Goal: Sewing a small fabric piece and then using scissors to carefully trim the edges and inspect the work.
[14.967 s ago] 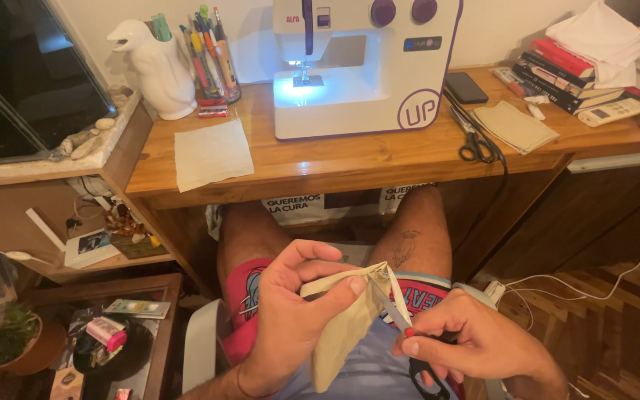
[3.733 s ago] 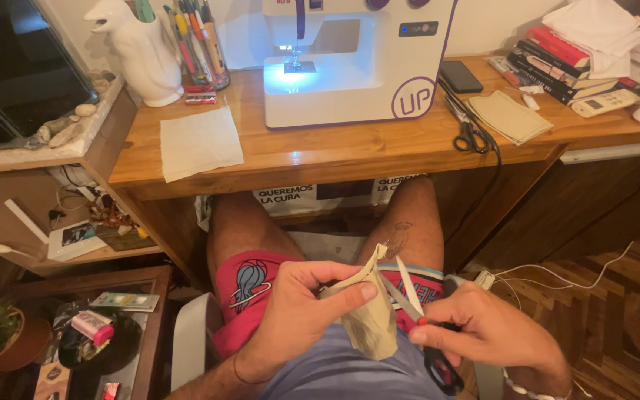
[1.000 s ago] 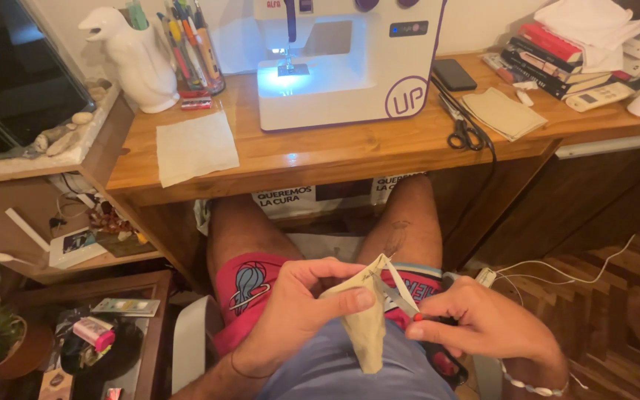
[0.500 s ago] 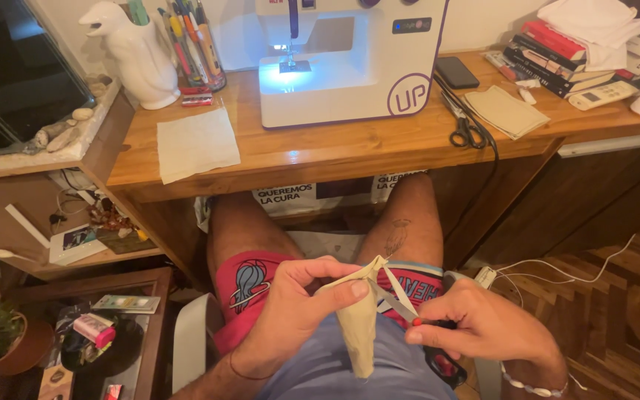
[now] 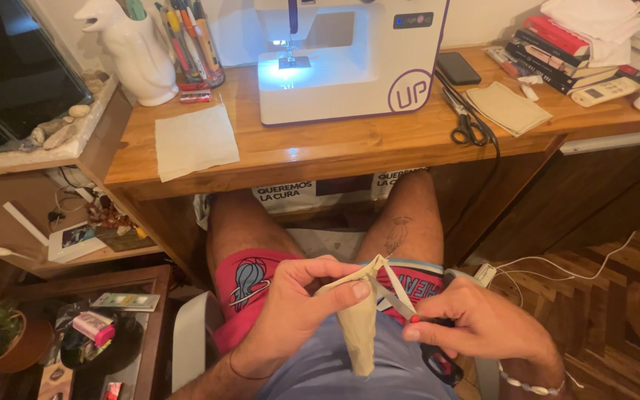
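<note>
Seated at wooden desk (image 5: 320,152), person works over lap, near centre. Left hand (image 5: 290,311) pinches top edge of beige fabric piece (image 5: 361,326) between thumb and forefinger, the rest hanging down. Right hand (image 5: 483,326) closed around small scissors (image 5: 416,333), red-tipped tool at fingertips, blade tip touching fabric's upper right edge, a thin strip rising there. Step looks like trimming or snipping at the seam. Next move likely needs fabric kept taut and blades kept just off the stitching. Sewing machine (image 5: 350,59) lit, far centre; larger scissors (image 5: 468,122) far right.
</note>
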